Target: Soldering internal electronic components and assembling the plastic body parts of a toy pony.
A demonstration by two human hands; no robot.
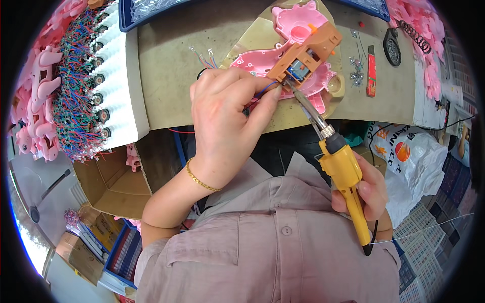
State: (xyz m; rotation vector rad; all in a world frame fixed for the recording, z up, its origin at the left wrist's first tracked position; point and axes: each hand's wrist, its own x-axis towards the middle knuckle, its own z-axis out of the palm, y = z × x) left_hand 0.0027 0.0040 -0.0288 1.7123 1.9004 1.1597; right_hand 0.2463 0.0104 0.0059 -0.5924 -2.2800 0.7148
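Note:
My right hand is closed around a yellow soldering iron. The iron slants up and left, its tip at the lower end of an orange plastic gearbox housing. There, the fingertips of my left hand pinch a thin blue wire against the housing. A small motor shows through the housing's opening. Beneath lies an open pink toy shell on a tan board. Loose wire ends stick up behind my left hand, which hides the rest of them.
A red-handled cutter, small metal bits and a black coiled cord lie to the right. On the left, wired speakers line a white foam tray, beside pink shells. Blue trays stand at the back.

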